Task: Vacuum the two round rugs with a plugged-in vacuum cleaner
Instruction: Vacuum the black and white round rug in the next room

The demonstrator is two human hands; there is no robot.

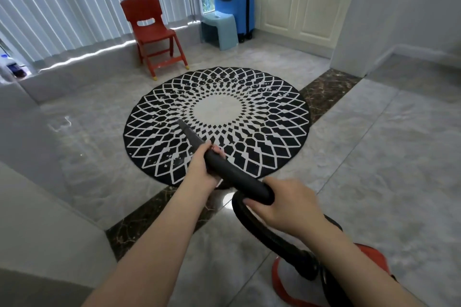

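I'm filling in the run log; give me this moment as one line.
left hand: grips vacuum nozzle | right hand: grips hose end | nozzle tip over round rug, contact unclear

Red chair (153, 30) by blinds (74, 2); blue suitcase (234, 12) behind stool (219, 31).

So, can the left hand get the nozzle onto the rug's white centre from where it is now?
Probably yes. The left hand grips the black nozzle, whose tip already sits over the round rug just short of its white centre. Nothing lies between them, and the hose shows slack.
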